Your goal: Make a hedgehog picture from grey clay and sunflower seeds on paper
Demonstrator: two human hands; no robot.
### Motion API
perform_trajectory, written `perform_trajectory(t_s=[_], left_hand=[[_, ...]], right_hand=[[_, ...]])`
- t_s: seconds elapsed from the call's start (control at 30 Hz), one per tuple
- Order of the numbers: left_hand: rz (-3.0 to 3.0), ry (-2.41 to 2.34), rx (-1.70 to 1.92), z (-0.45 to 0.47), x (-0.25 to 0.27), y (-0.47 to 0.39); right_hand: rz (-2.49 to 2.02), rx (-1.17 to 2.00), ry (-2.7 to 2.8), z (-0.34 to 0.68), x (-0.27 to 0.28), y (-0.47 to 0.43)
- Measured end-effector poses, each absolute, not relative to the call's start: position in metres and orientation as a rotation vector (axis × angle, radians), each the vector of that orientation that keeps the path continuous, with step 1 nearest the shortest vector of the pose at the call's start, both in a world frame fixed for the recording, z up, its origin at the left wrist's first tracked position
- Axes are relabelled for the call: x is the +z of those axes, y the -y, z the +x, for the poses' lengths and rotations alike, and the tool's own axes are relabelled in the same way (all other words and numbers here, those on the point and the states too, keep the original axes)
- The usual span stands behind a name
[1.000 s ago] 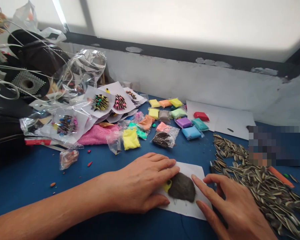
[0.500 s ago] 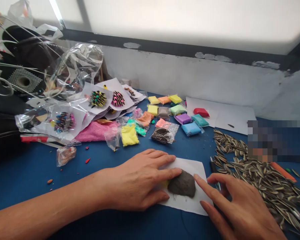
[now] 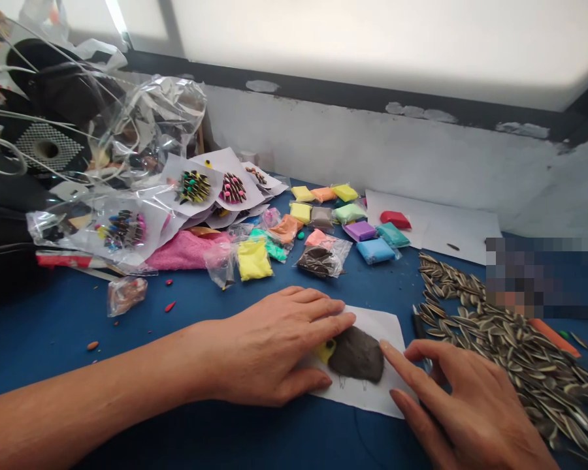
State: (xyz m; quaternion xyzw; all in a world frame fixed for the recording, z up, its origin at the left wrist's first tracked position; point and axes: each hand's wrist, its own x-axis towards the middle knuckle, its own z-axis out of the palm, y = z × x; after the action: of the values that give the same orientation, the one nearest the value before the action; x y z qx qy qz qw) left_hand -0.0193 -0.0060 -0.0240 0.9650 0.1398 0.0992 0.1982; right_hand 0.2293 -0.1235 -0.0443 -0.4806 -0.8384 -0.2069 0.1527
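Note:
A flattened lump of dark grey clay [image 3: 357, 356] lies on a small white sheet of paper [image 3: 385, 320]. At its left end shows a piece of yellow clay [image 3: 326, 351] with a dark spot, partly covered by my left hand. Pencil marks like small legs are drawn below the grey clay. My left hand [image 3: 284, 346] rests with fingers spread on the left side of the paper, index finger by the clay's upper edge. My right hand [image 3: 465, 398] has its fingers apart, the index fingertip touching the clay's right edge; it holds nothing I can see.
Striped sunflower seeds [image 3: 509, 346] are heaped at the right, beside a black pen [image 3: 417, 323]. Bagged coloured clay packets [image 3: 375, 250] lie behind the paper. Finished seed pieces on paper [image 3: 195, 187], a pink cloth [image 3: 189, 251] and clear plastic bags [image 3: 161, 111] fill the left back.
My left index finger has shifted up off the grey clay, so more of the yellow piece with its dark spot shows. My right hand has barely moved.

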Motion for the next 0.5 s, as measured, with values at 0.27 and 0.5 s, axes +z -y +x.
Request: perform_trajectory(t_s=[0.27, 0.5], left_hand=[[2.703, -0.405, 0.270, -0.0194, -0.0243, 0.0071], [2.709, -0.398, 0.288, -0.0185, -0.0251, 0.0069]], right_hand=[[-1.372, -0.621, 2.438, 0.2299, -0.0459, 0.1232], [-1.338, -0.638, 2.452, 0.2318, -0.0446, 0.1299]])
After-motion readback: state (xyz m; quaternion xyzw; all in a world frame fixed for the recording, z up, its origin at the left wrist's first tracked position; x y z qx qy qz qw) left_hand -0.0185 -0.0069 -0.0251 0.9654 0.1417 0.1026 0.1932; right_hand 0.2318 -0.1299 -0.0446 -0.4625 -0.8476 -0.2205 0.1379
